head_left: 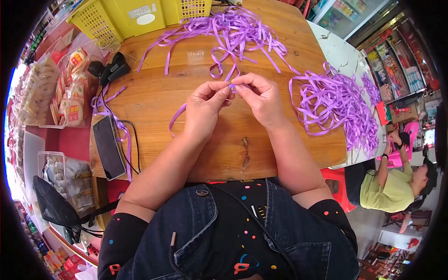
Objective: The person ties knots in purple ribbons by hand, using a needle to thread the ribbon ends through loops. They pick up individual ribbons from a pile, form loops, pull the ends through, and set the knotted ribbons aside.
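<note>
Over the middle of the wooden table [205, 161], my left hand [207, 102] and my right hand [261, 100] meet fingertip to fingertip. Both pinch one purple ribbon [232, 86], which looks bunched or knotted between them; the fingers cover part of it. One length of this ribbon loops up beyond my hands, and another trails down on the left beside my wrist. Beyond my hands lies a loose heap of purple ribbons [235, 32]. A second tangled heap of purple ribbons [326, 100] spreads over the table's right edge.
A yellow plastic basket [163, 18] stands at the far left of the table. A smartphone [108, 148], a cable and a black device [114, 70] lie along the left edge. Packaged snacks [72, 100] stand beyond it. At right, another person [389, 186] sits.
</note>
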The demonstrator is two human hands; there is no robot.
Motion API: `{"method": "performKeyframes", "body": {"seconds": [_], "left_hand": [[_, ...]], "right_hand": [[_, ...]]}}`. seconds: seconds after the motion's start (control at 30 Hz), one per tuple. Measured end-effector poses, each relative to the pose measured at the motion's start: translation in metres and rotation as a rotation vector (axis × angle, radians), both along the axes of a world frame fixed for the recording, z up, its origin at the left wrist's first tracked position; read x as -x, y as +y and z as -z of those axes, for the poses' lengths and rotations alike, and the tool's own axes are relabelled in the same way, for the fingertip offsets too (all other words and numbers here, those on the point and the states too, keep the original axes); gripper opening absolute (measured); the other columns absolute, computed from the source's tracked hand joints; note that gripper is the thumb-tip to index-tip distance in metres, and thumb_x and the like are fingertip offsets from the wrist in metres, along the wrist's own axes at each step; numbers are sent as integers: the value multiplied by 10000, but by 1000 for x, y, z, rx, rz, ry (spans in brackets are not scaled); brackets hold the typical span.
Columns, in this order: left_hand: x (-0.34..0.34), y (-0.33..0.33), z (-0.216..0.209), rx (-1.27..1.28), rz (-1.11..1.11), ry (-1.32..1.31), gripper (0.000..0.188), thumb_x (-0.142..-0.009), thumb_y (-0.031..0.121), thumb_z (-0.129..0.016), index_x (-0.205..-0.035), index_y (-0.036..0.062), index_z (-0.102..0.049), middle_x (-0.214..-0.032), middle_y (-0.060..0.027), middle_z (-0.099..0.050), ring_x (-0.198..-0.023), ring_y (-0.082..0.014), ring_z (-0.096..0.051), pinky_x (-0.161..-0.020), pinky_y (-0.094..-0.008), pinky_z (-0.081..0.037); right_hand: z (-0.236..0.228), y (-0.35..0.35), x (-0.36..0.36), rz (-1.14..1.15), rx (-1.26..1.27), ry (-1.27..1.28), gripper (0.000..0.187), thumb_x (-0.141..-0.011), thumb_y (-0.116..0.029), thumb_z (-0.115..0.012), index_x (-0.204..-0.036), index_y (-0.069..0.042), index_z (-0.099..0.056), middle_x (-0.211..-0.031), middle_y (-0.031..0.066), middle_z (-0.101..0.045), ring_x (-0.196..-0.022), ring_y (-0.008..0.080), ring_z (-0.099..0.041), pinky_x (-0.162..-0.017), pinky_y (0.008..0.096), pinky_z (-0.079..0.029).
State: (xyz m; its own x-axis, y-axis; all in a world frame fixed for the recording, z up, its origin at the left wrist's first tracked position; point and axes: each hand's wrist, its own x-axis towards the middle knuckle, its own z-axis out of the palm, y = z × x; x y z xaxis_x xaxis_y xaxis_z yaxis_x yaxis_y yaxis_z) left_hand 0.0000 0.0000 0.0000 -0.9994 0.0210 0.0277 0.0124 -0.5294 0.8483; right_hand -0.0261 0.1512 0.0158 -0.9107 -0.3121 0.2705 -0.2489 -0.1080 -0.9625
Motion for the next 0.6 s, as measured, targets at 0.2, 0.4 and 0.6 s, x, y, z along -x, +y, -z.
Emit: {"method": "performKeyframes", "body": {"seconds": [0.2,0.4,0.6], "left_hand": [[0,0,-3,88,-65,39,99,-859,50,-588,-931,0,-634,-813,-53,-639,-729,-108,-595,-654,-227,-480],[-2,-2,-2,225,-79,78,134,-864,56,-582,-968,-14,-630,-830,-68,-646,-736,-114,-596,-680,-236,-486],[-1,-2,-1,112,-79,30,101,-858,63,-592,-916,-4,-641,-794,-47,-634,-715,-102,-586,-650,-227,-482]], "right_hand": [[2,0,3,40,-79,130,110,-830,25,-573,-909,-2,-645,-842,18,-606,-786,80,-555,-685,202,-444],[-1,-1,-1,62,-189,158,117,-821,45,-568,-899,2,-644,-831,11,-587,-726,61,-510,-627,187,-391],[0,-4,-1,47,-172,237,100,-822,48,-570,-879,0,-636,-810,-2,-580,-726,55,-508,-622,185,-395]]}}
